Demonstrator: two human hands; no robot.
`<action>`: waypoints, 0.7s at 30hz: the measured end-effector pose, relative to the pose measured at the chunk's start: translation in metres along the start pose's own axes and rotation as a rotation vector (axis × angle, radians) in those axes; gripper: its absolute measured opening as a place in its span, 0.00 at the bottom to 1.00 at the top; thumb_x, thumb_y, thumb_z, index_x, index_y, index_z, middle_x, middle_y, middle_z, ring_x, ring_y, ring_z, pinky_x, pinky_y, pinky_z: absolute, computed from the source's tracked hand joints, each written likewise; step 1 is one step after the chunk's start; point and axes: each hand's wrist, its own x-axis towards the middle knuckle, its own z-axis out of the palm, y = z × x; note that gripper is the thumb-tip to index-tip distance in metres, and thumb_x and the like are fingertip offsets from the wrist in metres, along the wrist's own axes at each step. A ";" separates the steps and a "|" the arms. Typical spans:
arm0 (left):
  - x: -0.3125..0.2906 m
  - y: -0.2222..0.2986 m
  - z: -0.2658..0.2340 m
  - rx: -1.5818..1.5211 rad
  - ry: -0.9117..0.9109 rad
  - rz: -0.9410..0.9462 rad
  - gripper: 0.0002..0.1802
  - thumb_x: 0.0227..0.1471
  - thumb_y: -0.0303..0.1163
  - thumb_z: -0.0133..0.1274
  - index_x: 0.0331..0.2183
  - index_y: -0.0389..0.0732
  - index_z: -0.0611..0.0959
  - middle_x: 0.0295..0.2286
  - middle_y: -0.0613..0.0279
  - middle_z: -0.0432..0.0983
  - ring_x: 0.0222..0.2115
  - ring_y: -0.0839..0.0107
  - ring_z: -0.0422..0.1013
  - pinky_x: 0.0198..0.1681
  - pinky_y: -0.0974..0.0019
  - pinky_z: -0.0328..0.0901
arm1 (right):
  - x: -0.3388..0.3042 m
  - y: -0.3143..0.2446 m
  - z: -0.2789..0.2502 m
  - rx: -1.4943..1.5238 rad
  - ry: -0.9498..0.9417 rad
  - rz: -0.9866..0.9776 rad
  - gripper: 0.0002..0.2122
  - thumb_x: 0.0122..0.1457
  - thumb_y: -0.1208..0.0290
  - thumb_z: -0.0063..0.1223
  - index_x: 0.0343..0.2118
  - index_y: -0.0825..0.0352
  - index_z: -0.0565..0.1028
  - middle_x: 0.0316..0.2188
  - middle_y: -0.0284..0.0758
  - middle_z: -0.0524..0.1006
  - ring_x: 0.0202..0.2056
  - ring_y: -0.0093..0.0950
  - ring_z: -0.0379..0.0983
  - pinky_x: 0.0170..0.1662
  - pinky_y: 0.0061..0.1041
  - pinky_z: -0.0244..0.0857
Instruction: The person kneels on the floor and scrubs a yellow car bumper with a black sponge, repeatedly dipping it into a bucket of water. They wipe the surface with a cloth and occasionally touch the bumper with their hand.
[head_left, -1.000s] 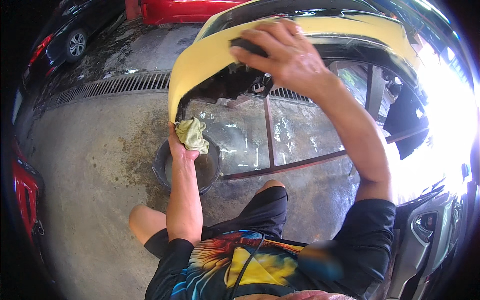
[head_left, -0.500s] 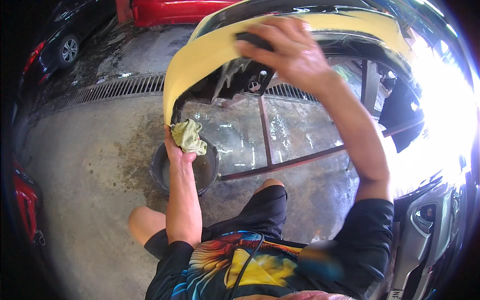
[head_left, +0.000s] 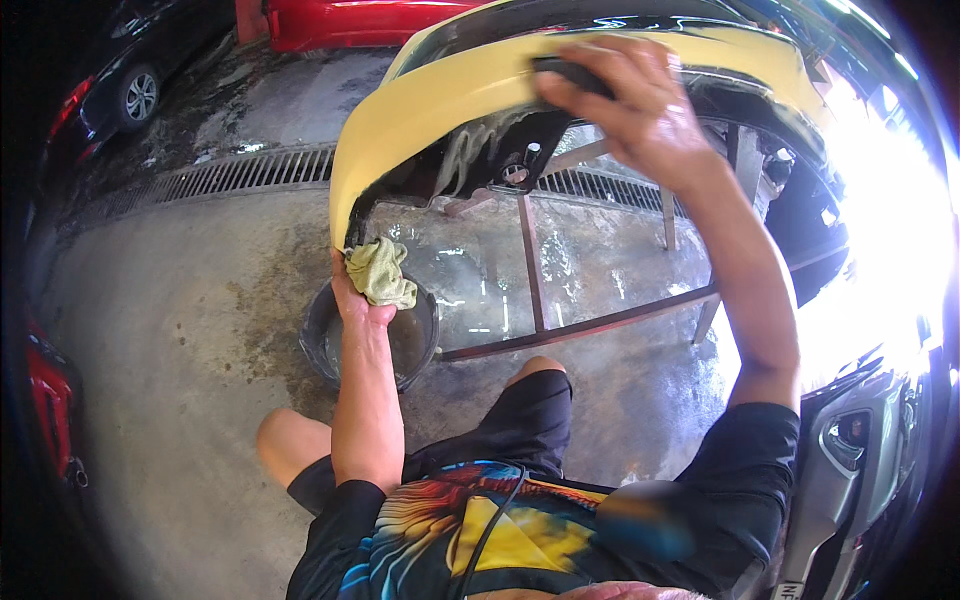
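A yellow car bumper (head_left: 415, 105) with a black underside curves across the upper middle. My right hand (head_left: 640, 95) is closed around a black sanding block (head_left: 572, 76) and presses it on the bumper's yellow face; the hand is slightly blurred. At the bumper's lower left end, my left hand (head_left: 352, 300) is closed on a crumpled pale green cloth (head_left: 378, 272). Its fingertips reach up against the bumper's tip, partly hidden behind the cloth. Below that hand stands a dark bucket (head_left: 428, 345) of murky water, partly covered by my forearm.
A metal frame stand (head_left: 535, 270) is under the bumper, on wet concrete. A drain grate (head_left: 240, 180) crosses the floor behind. Around stand a black car (head_left: 110, 70), a red car (head_left: 350, 22) and a grey car part (head_left: 850, 470) close on my right. Glare floods the right side.
My right hand has slid the sanding block to the right along the bumper, and the forearm has shifted right with it. My left hand and the cloth are nearly unmoved.
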 end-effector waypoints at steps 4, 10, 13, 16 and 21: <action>0.000 0.004 -0.004 0.091 0.021 0.012 0.36 0.68 0.66 0.40 0.45 0.43 0.85 0.35 0.54 0.85 0.32 0.54 0.80 0.29 0.53 0.71 | 0.006 0.002 0.001 0.041 -0.038 -0.065 0.30 0.50 0.81 0.62 0.58 0.48 0.82 0.59 0.32 0.77 0.60 0.38 0.72 0.59 0.43 0.66; 0.002 -0.001 0.000 0.037 0.038 0.035 0.38 0.68 0.67 0.38 0.44 0.42 0.86 0.35 0.53 0.85 0.31 0.53 0.79 0.29 0.52 0.72 | -0.035 0.048 -0.054 -0.182 -0.007 0.017 0.26 0.52 0.74 0.64 0.55 0.46 0.82 0.54 0.29 0.79 0.58 0.35 0.73 0.60 0.40 0.66; -0.002 -0.003 0.005 0.060 0.067 0.030 0.38 0.69 0.67 0.36 0.42 0.43 0.86 0.34 0.54 0.85 0.29 0.53 0.79 0.28 0.50 0.72 | -0.015 0.023 -0.023 -0.041 -0.005 0.012 0.28 0.51 0.80 0.64 0.56 0.46 0.82 0.55 0.32 0.80 0.58 0.39 0.74 0.60 0.43 0.66; -0.005 -0.001 0.007 0.067 0.069 0.017 0.38 0.69 0.67 0.36 0.43 0.43 0.86 0.34 0.54 0.85 0.30 0.53 0.79 0.29 0.50 0.71 | 0.019 -0.015 0.022 0.066 -0.041 -0.060 0.24 0.54 0.74 0.60 0.54 0.46 0.82 0.54 0.30 0.78 0.58 0.33 0.72 0.62 0.39 0.65; -0.001 0.002 0.002 0.087 0.078 0.029 0.38 0.69 0.68 0.36 0.42 0.43 0.85 0.35 0.54 0.85 0.33 0.53 0.79 0.30 0.51 0.70 | -0.005 0.009 -0.013 -0.035 -0.010 0.011 0.25 0.53 0.75 0.63 0.56 0.47 0.82 0.57 0.29 0.78 0.60 0.33 0.71 0.63 0.39 0.64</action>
